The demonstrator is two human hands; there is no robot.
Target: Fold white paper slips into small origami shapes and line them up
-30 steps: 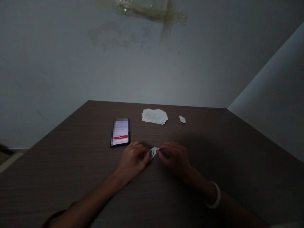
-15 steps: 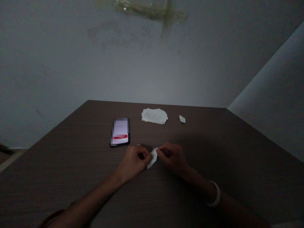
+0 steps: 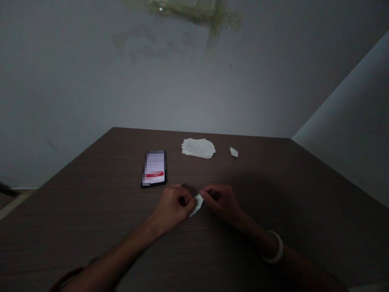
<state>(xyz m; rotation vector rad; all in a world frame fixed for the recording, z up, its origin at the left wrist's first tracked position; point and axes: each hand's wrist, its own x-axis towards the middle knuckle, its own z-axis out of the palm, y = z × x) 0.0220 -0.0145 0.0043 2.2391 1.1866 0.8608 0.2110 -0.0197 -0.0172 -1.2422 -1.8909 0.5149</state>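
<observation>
Since a second ago, the small white paper [image 3: 197, 204] has turned, and more of its near end now pokes out past the left hand [image 3: 174, 205]. Closest to us, a white bracelet [image 3: 278, 248] sits on the right wrist. Next come the two hands, low over the middle of the bench [image 3: 100, 194], with the paper between them. The left fingers are closed in a pinch on the paper's left side. The right hand [image 3: 223, 202] has its thumb and finger tips together, and they look closed on the far right corner; the spot is dark and small. To work the paper well, it seems best to pinch softly, hold the left side steady and let the right tips do the tiny moves, so it won't rip or crumple. Farther off, to the left, lies a phone [image 3: 154, 166]. Farther still are a messy paper pile [image 3: 198, 148] and, right of it, a little white piece [image 3: 234, 152].
</observation>
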